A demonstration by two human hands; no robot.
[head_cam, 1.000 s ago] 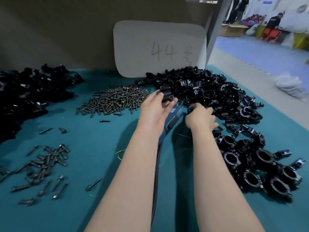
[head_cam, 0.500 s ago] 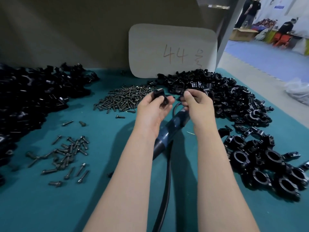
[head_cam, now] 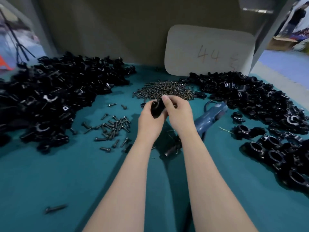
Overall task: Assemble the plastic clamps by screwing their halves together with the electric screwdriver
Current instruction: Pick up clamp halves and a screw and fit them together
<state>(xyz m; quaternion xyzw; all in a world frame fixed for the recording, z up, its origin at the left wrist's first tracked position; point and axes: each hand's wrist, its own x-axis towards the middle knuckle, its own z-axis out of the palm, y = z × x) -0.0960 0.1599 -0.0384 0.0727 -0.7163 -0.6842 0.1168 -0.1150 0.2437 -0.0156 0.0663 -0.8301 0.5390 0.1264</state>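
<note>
lone dark metal screw (head_cam: 56, 208) lies nearest, on the teal cloth-covered table (head_cam: 50, 173), left of both bare forearms.

between the forearms, a few small dark bits (head_cam: 172, 148) on the cloth; too blurred to identify.

left hand (head_cam: 150, 123) and right hand (head_cam: 179, 114) meet above mid-table. left fingers curled round a black plastic clamp piece (head_cam: 157, 108); right thumb and fingers pinch the same piece from its right side. it is held up off the cloth. one half or two pressed together, cannot tell.

blue electric screwdriver (head_cam: 210, 118) lies on the cloth just right of the right hand, touched by neither hand, its dark cable running down behind the right forearm.

loose scatter of short dark screws (head_cam: 113, 128) left of the left hand.

cluster of black ring-shaped assembled clamps (head_cam: 275, 153) along the right edge.

large heap of black plastic clamp halves (head_cam: 58, 97) fills the left side; a second black heap of clamp halves (head_cam: 247, 94) sits far right, behind the screwdriver.

mound of dark metal screws (head_cam: 165, 90) just beyond the hands, between the two heaps.

white rounded card marked "44" (head_cam: 209, 51) leans on the brown back wall (head_cam: 117, 30).
</note>
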